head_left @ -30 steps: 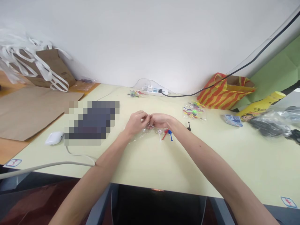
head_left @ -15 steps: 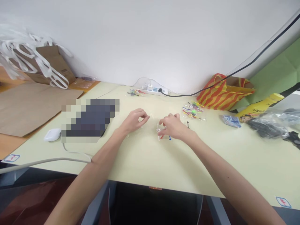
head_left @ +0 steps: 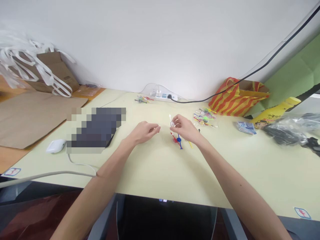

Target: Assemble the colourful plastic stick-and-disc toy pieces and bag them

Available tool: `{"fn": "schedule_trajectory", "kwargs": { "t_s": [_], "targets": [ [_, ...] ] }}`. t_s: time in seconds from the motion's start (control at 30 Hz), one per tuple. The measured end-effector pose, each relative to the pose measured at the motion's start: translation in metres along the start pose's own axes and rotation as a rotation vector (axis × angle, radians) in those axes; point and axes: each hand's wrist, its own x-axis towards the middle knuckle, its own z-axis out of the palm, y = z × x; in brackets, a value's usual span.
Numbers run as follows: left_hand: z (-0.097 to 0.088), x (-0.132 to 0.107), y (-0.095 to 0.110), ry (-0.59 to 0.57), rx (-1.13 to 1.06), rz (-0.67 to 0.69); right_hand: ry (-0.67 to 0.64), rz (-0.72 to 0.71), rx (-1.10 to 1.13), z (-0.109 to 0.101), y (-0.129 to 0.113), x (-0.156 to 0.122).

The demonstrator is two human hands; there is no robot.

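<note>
My right hand (head_left: 184, 128) is raised a little above the pale yellow table (head_left: 160, 166) and pinches a small white plastic toy piece (head_left: 171, 122) between thumb and fingers. Just below it on the table lie a red piece (head_left: 174, 138), a blue piece (head_left: 179, 141) and a yellow one (head_left: 190, 144). My left hand (head_left: 144, 131) rests to the left of them, fingers loosely curled with the tips drawn together; I cannot make out anything in them.
A clear bag of colourful toy pieces (head_left: 205, 118) lies right of my right hand. Behind stand a power strip (head_left: 162, 97), a red-and-yellow striped bag (head_left: 236, 97) and a yellow bottle (head_left: 275, 113). At left are a white mouse (head_left: 56, 146) and cardboard (head_left: 32, 113).
My hands have come apart from the middle. The right hand went down to the small pieces, then lifted with the white one. The left hand stayed left and loosened.
</note>
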Motion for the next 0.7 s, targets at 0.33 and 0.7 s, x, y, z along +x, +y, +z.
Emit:
{"fn": "schedule_trajectory", "kwargs": {
  "t_s": [0.33, 0.7],
  "targets": [
    [0.011, 0.001, 0.007, -0.074, 0.091, -0.025, -0.293, 0.047, 0.249, -0.004, 0.01, 0.006],
    [-0.02, -0.007, 0.003, 0.069, -0.277, -0.128, -0.235, 0.006, 0.024, 0.001, -0.006, 0.013]
  ]
}}
